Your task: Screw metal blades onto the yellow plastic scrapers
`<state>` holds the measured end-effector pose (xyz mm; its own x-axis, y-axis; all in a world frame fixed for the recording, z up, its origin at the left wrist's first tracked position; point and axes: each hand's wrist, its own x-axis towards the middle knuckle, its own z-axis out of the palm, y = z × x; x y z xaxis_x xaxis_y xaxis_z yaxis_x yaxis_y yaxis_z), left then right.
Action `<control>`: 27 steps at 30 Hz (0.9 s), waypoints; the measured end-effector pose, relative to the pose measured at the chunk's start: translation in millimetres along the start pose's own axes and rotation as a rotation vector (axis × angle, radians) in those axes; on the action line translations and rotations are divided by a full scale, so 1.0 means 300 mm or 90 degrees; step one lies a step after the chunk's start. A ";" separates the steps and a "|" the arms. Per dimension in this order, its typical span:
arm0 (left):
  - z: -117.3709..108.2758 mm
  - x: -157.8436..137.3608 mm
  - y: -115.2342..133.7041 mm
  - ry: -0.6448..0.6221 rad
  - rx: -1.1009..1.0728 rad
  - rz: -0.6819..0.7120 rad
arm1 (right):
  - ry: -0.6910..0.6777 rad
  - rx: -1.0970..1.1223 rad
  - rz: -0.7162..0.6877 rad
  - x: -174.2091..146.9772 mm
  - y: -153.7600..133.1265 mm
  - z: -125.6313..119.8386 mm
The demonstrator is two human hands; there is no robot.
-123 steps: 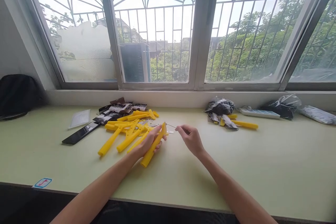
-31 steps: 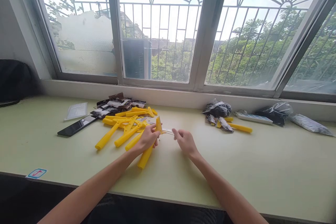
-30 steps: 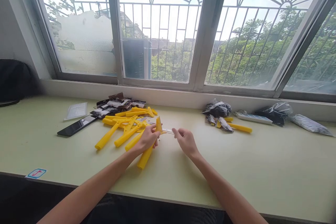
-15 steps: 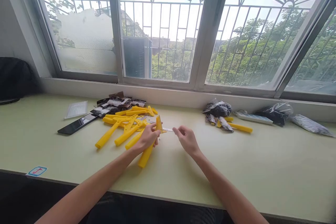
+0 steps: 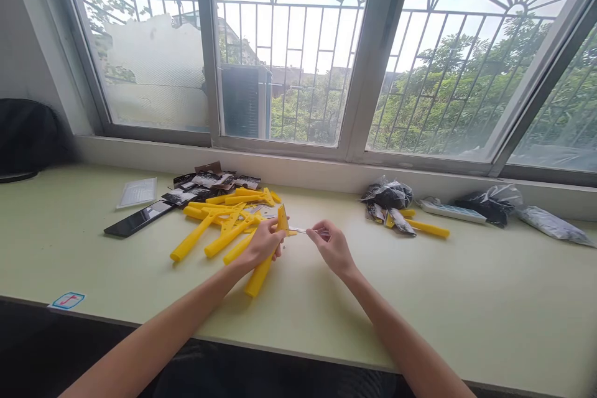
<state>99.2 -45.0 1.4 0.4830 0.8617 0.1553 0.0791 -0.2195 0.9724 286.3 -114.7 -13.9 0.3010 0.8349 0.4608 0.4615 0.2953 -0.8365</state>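
Note:
My left hand (image 5: pixel 267 245) is closed around a yellow plastic handle with a flat, triangular head (image 5: pixel 282 219). Its round grip slants down toward me below the palm. At the right, my right hand (image 5: pixel 332 245) pinches a thin silvery metal piece (image 5: pixel 299 230), whose far end meets the yellow head; the exact kind is too small to tell. A tiny dark bit (image 5: pixel 284 247) lies on the table under the hands. Close by on the left, several similar yellow handles (image 5: pixel 194 239) lie in an overlapping pile.
Behind the pile are dark printed packets (image 5: pixel 209 183), a black flat slab (image 5: pixel 138 219) and a clear flat case (image 5: pixel 137 193). Bagged black items (image 5: pixel 388 191), another yellow handle (image 5: pixel 431 228) and a white strip (image 5: pixel 452 211) lie back right. A marked label (image 5: pixel 68 301) sits at the front edge.
The thin metal piece has turned in my right fingers and looks narrower now. My left hand keeps its grip on the yellow handle in nearly the same place.

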 end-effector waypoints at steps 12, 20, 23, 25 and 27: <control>0.000 -0.015 0.017 -0.004 -0.014 -0.016 | 0.021 -0.007 -0.006 0.006 0.006 -0.005; 0.012 -0.019 0.032 0.008 -0.046 -0.020 | -0.014 -0.031 0.056 0.008 0.019 -0.013; 0.015 -0.019 0.032 0.011 -0.058 -0.019 | -0.003 0.029 0.017 0.010 0.008 -0.009; 0.016 -0.019 0.031 0.014 -0.070 -0.019 | 0.001 0.040 0.033 0.010 0.003 -0.005; 0.016 -0.019 0.030 0.016 -0.075 -0.017 | 0.009 0.024 0.073 0.010 0.006 -0.004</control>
<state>101.5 -54.0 8.5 0.4600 0.8781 0.1313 -0.0125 -0.1415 0.9899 288.9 -112.2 -13.7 0.3613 0.8577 0.3658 0.3924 0.2161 -0.8941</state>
